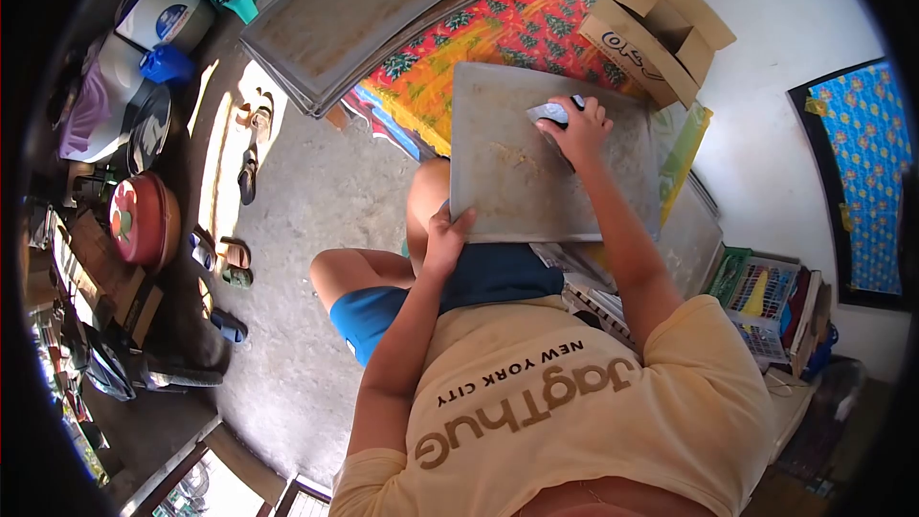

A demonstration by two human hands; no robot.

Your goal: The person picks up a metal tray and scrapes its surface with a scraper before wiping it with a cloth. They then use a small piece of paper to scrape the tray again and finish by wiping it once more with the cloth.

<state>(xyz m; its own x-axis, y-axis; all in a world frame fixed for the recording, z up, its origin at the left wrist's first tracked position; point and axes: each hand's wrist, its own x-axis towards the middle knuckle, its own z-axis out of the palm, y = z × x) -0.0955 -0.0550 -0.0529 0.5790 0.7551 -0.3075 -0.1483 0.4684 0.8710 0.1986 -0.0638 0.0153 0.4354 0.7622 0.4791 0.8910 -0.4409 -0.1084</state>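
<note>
A grey metal tray with brownish stains lies tilted over my lap and against the cloth-covered surface. My left hand grips its near left corner, the thumb on top. On the upper right part of the tray, my right hand is closed around a scraper with a pale blade and a dark handle, partly hidden by the fingers. Light brown crumbs are scattered near the tray's middle.
Stacked trays lie at the upper left on a red and yellow patterned cloth. An open cardboard box stands beyond my tray. Baskets are at the right. Slippers and a red tub sit on the floor.
</note>
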